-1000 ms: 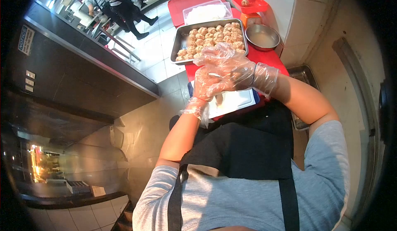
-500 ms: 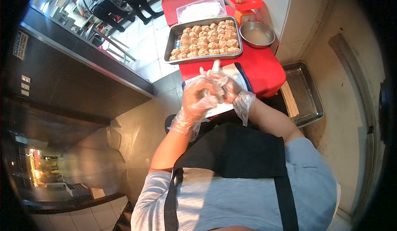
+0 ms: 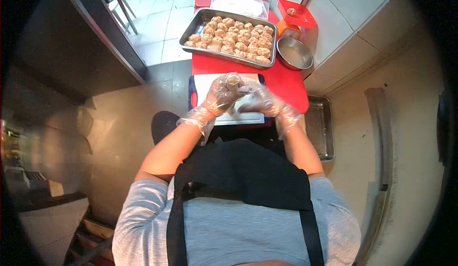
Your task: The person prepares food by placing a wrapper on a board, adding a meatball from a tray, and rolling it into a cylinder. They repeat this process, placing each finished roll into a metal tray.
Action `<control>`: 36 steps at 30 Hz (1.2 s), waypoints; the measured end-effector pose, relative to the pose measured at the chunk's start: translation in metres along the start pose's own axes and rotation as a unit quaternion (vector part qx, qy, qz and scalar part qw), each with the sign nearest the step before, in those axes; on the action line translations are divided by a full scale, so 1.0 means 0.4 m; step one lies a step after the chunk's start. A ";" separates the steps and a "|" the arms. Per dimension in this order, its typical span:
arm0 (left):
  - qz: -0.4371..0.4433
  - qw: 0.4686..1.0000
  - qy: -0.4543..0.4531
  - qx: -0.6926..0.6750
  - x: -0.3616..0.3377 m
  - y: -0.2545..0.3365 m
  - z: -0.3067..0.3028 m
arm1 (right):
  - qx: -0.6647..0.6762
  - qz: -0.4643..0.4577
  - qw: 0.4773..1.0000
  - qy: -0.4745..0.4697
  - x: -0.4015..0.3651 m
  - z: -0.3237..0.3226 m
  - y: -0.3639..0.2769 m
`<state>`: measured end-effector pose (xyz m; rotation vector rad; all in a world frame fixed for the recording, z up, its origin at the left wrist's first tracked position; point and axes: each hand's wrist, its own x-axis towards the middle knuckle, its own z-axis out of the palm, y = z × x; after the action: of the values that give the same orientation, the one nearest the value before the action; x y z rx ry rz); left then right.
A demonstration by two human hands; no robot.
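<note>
Both my hands wear clear plastic gloves and are held over a white cutting board (image 3: 248,118) with dark blue edges. My left hand (image 3: 219,97) is closed around a small open-topped dumpling (image 3: 233,81), its pinkish filling facing up. Close beside it on the right, my right hand (image 3: 265,99) reaches toward the dumpling, its fingers smeared by motion. Just beyond the board, a metal tray (image 3: 229,56) carries rows of similar filled dumplings (image 3: 241,37).
Behind the tray sits a clear plastic tub (image 3: 265,9) of something white. An orange scale (image 3: 288,29) with a red pan and a round metal bowl (image 3: 294,54) stand by the tiled wall. Everything rests on a red table (image 3: 291,87). An empty metal tray (image 3: 320,127) lies lower right.
My hands have come slightly apart, and the dumpling now shows at the top of my left hand. The whole view has shifted, so the people at the back are mostly out of frame.
</note>
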<state>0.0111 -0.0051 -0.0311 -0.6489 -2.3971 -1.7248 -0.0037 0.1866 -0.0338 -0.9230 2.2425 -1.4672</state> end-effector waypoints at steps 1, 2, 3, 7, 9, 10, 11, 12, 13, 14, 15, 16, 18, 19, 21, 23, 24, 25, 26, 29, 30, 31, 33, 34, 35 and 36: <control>0.022 0.999 -0.011 -0.038 0.001 0.004 -0.001 | 0.036 -0.033 0.998 0.028 -0.002 -0.029 -0.039; -0.050 0.993 -0.037 -0.103 -0.007 0.013 -0.001 | 0.147 0.028 0.986 0.074 -0.015 -0.050 -0.085; -0.119 0.977 -0.066 -0.166 -0.012 0.049 -0.009 | -0.037 -0.047 0.992 0.113 -0.012 -0.080 -0.134; 0.053 0.992 -0.013 -0.115 0.001 0.060 -0.007 | -0.293 -0.196 0.921 0.169 -0.008 -0.070 -0.320; 0.224 0.972 0.066 -0.005 0.020 0.077 -0.008 | -0.372 -0.227 0.883 0.172 -0.006 -0.049 -0.328; 0.201 0.979 0.024 0.001 0.017 0.063 -0.015 | -0.404 -0.225 0.869 0.176 -0.004 -0.033 -0.316; 0.180 0.984 0.012 0.006 0.010 0.061 -0.019 | -0.434 -0.223 0.854 0.180 -0.003 -0.018 -0.307; 0.158 0.987 -0.001 0.012 0.001 0.060 -0.022 | -0.424 -0.213 0.862 0.178 -0.003 -0.007 -0.304; 0.136 0.990 -0.015 0.018 -0.005 0.059 -0.024 | -0.430 -0.207 0.861 0.176 -0.005 -0.003 -0.309; 0.134 0.991 -0.002 0.001 -0.003 0.056 -0.020 | -0.436 -0.200 0.860 0.176 -0.008 -0.003 -0.316; 0.154 0.987 0.009 0.033 0.001 0.054 -0.021 | -0.441 -0.193 0.859 0.176 -0.009 -0.002 -0.320; 0.174 0.982 0.019 0.066 0.007 0.050 -0.023 | -0.444 -0.196 0.856 0.178 -0.007 0.001 -0.320; 0.204 0.977 0.029 0.053 0.007 0.045 -0.023 | -0.450 -0.205 0.850 0.183 0.001 0.015 -0.314; 0.213 0.977 0.028 0.007 0.005 0.041 -0.023 | -0.448 -0.208 0.850 0.185 0.002 0.021 -0.311; 0.227 0.973 0.034 -0.012 0.008 0.034 -0.023 | -0.442 -0.215 0.851 0.186 0.003 0.032 -0.300; 0.232 0.971 0.040 0.039 0.011 0.027 -0.020 | -0.454 -0.217 0.845 0.180 0.005 0.028 -0.294; 0.231 0.972 0.022 0.044 0.009 0.027 -0.029 | -0.459 -0.216 0.845 0.171 0.007 0.021 -0.301; 0.241 0.969 0.044 0.032 0.014 0.035 -0.028 | -0.463 -0.216 0.844 0.163 0.009 0.012 -0.306; 0.252 0.965 0.067 0.020 0.019 0.046 -0.022 | -0.439 -0.220 0.854 0.169 0.008 -0.002 -0.302; 0.192 0.979 0.062 -0.011 0.014 0.032 -0.021 | -0.403 -0.227 0.869 0.177 0.007 -0.023 -0.293; 0.156 0.986 0.047 -0.021 0.010 0.028 -0.023 | -0.416 -0.222 0.865 0.174 0.000 -0.014 -0.294; 0.181 0.982 0.046 -0.002 0.009 0.027 -0.025 | -0.428 -0.216 0.861 0.170 -0.008 -0.005 -0.296; 0.233 0.971 0.043 0.036 0.007 0.029 -0.027 | -0.428 -0.213 0.860 0.178 -0.013 0.011 -0.288; 0.242 0.969 0.043 0.015 0.007 0.024 -0.023 | -0.436 -0.213 0.856 0.181 -0.013 0.016 -0.287; 0.242 0.970 0.028 0.010 0.005 0.024 -0.024 | -0.443 -0.212 0.851 0.184 -0.013 0.020 -0.285; 0.242 0.970 0.013 0.005 0.003 0.030 -0.029 | -0.442 -0.214 0.852 0.182 -0.012 0.022 -0.280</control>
<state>0.0131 -0.0125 -0.0162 -1.0910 -1.9989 -1.4959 0.0438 0.1533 0.0626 -1.5836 3.2438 -0.6914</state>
